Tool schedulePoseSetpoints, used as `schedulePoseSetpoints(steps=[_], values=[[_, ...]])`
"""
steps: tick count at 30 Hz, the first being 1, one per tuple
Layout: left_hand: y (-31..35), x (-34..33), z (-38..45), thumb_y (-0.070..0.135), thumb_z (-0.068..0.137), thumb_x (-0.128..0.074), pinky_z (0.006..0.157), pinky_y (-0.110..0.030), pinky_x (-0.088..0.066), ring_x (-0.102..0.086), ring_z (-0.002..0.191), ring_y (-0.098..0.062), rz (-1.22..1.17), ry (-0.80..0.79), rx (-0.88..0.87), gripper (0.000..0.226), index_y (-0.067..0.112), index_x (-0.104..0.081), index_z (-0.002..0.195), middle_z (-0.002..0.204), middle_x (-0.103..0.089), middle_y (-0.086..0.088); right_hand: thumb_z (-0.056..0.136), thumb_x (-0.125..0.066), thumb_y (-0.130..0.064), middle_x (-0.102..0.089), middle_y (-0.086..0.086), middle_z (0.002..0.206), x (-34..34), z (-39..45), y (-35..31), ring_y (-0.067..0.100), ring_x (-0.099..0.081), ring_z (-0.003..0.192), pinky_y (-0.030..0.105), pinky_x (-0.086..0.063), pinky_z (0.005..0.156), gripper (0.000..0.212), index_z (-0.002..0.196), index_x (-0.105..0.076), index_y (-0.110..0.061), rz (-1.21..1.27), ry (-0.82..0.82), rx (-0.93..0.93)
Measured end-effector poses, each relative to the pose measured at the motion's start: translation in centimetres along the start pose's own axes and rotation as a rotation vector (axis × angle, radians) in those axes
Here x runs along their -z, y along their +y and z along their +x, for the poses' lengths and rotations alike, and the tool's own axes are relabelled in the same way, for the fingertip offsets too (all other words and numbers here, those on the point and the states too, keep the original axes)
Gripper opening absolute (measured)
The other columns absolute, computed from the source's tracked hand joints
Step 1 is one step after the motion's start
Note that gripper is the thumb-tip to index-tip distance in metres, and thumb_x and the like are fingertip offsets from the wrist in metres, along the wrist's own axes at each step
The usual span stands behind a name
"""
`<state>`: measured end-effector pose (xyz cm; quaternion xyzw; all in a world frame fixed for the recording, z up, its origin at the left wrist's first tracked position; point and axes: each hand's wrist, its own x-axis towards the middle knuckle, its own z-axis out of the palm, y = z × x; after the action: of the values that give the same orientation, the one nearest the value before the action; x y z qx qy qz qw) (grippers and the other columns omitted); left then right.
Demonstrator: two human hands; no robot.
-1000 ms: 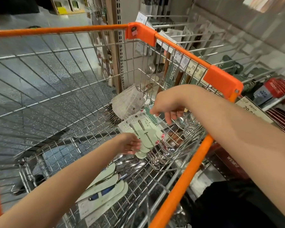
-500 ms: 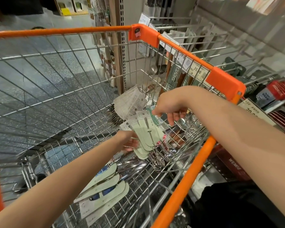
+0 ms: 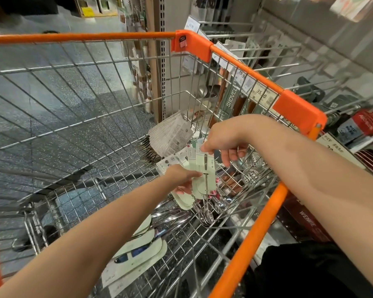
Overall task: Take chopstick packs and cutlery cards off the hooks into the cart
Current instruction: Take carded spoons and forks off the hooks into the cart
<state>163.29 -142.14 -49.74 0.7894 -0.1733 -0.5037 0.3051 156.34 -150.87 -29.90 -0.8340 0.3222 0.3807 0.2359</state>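
Observation:
Inside the orange-rimmed wire cart (image 3: pixel 243 67) my left hand (image 3: pixel 182 178) grips a fanned stack of pale green cutlery cards (image 3: pixel 202 168) with steel spoons hanging from their lower ends. My right hand (image 3: pixel 222 143) reaches over the cart's right rim and pinches the top edge of the frontmost card. More cutlery cards (image 3: pixel 138 252) lie flat on the cart floor. A thick bundle of white cards with forks (image 3: pixel 170 136) leans in the far right corner. Empty metal hooks (image 3: pixel 267 50) stick out from the shelf wall beyond the cart.
Shelving on the right holds price tags (image 3: pixel 261 93), dark utensils and red packs (image 3: pixel 366 123). Perforated steel ladles (image 3: pixel 252 171) hang just outside the cart's right side. A speckled grey floor (image 3: pixel 52 104) shows through the wire. Dark fabric (image 3: pixel 299 269) sits at lower right.
The stack of cards in my left hand has swung more upright and closer to my right hand. My right hand's fingers now pinch the front card's top edge.

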Motion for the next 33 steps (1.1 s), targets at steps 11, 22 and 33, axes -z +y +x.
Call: schedulePoseSetpoints(steps=[11, 22, 33], values=[[-0.4, -1.6, -0.6, 0.036, 0.083, -0.073, 0.058, -0.019, -0.053, -0.062, 0.061, -0.013, 0.017, 0.146, -0.078, 0.028, 0.011, -0.064, 0.072, 0.073, -0.065, -0.002, 0.102, -0.040, -0.030, -0.060, 0.016, 0.068, 0.0, 0.0, 0.2, 0.014, -0.042, 0.033, 0.012, -0.035, 0.033, 0.031, 0.115, -0.046, -0.002, 0.018, 0.007, -0.008], [-6.4, 1.2, -2.4, 0.026, 0.097, -0.058, 0.043, -0.017, -0.047, -0.055, 0.056, -0.016, -0.428, 0.299, 0.125, 0.027, 0.000, -0.057, 0.087, 0.075, -0.062, -0.009, 0.101, -0.043, -0.032, -0.062, 0.015, 0.066, 0.2, 0.0, 0.3, 0.014, -0.043, 0.033, 0.013, -0.036, 0.034, 0.039, 0.123, -0.048, 0.000, 0.040, 0.012, 0.006], [-6.3, 0.7, -1.8, 0.022, 0.092, -0.064, 0.049, -0.029, -0.056, -0.062, 0.051, -0.019, -0.495, 0.263, 0.171, 0.023, 0.002, -0.057, 0.084, 0.067, -0.062, -0.010, 0.102, -0.040, -0.033, -0.062, 0.015, 0.069, 0.2, 0.1, 0.3, 0.016, -0.043, 0.040, 0.015, -0.036, 0.034, 0.042, 0.129, -0.045, -0.002, 0.018, 0.006, -0.007]])
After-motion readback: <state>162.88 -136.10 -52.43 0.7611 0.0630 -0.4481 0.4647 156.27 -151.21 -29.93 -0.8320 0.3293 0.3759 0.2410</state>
